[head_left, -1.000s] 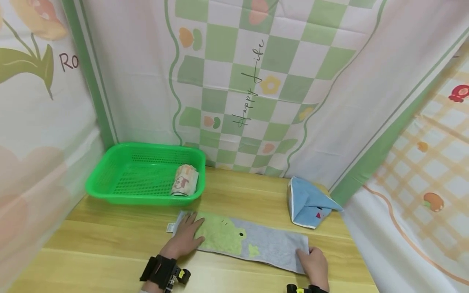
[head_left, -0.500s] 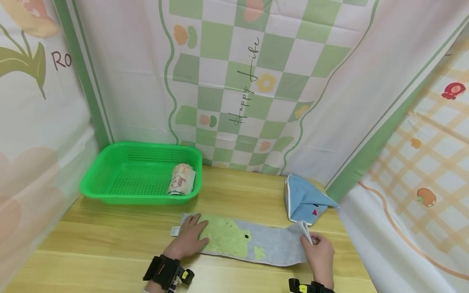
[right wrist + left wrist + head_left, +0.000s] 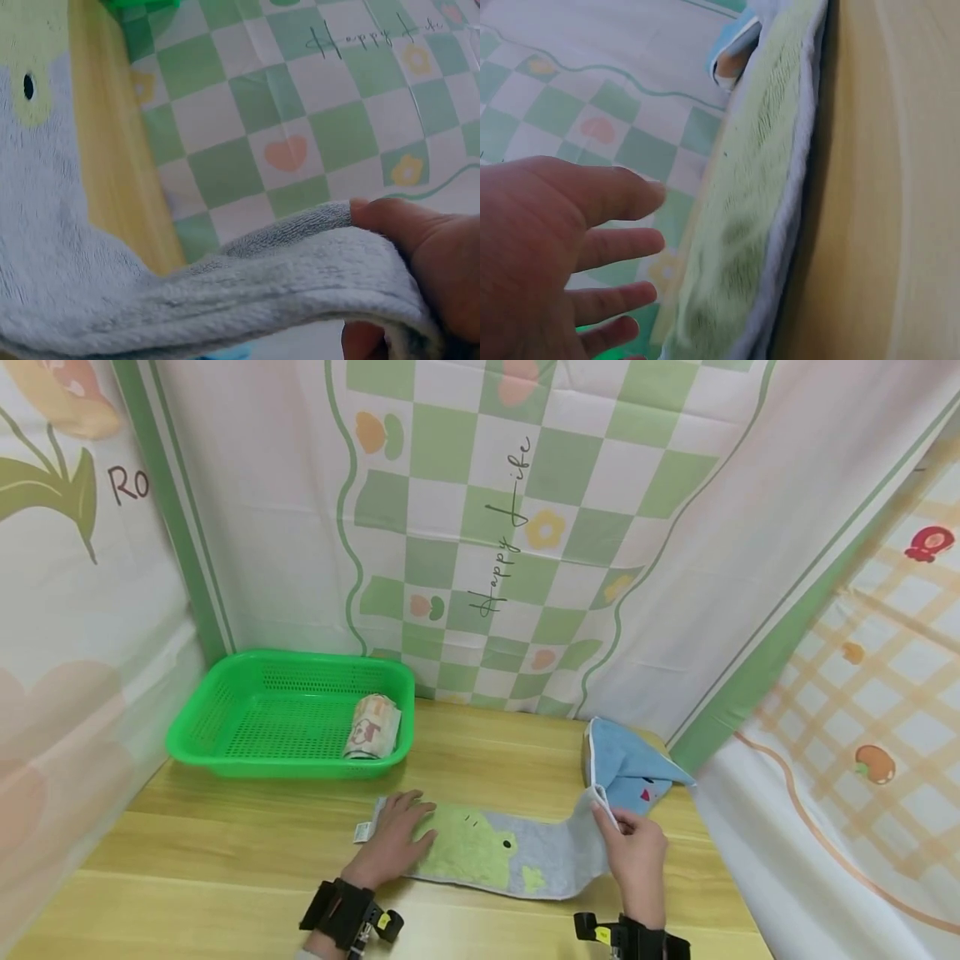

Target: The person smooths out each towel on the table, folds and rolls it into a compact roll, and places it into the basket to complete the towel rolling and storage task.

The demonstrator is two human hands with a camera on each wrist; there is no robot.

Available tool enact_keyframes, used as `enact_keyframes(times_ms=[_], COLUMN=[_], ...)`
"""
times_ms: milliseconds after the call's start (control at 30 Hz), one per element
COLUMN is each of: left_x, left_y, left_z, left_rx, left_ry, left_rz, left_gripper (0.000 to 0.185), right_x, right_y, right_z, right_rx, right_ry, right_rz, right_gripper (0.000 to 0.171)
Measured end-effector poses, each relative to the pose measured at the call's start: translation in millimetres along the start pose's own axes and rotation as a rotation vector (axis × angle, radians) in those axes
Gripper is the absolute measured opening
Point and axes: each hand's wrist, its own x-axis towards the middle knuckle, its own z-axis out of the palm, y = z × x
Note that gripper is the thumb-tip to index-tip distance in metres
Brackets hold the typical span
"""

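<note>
R hand — towel end, pinched

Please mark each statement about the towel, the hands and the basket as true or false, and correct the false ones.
1. The left hand lies flat on the grey towel. True.
2. The right hand pinches one end of the grey towel and holds it raised off the wooden table. True.
3. The green basket holds nothing. False: a rolled towel lies inside it, at its right side.
4. The blue cloth lies inside the green basket. False: it lies on the table near the back right corner.
5. The grey towel bears a green frog figure. True.
</note>
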Motion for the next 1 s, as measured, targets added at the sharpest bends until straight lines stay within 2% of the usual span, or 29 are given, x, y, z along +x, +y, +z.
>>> enact_keyframes(times_ms=[133,433,700,867,1000], left_x=[5.1,11.9,15.4,13.6,12.7], left_y=[4.5,22.5,39.0,42.5,41.1], left_z=[2.8,9.2,13.6,12.4,12.1], left_rx=[-0.049,-0.124,-0.193,-0.227,-0.273], left_ry=[0.019,0.032,0.057,0.043,0.025], left_rz=[0.026,0.026,0.016,0.010,0.012], left_gripper=[0.035,0.034,0.053,0.056,0.050], right_x=[-3,-17,-38,-54,-65], right_y=[-13,-41,-64,-72,-76], right_z=[6,28,67,91,104], right_rx=[0.024,0.096,0.193,0.219,0.216], right_ry=[-0.030,-0.117,-0.263,-0.339,-0.382], right_rz=[-0.042,-0.154,-0.190,-0.279,-0.357], right_gripper=[0.034,0.030,0.020,0.011,0.005])
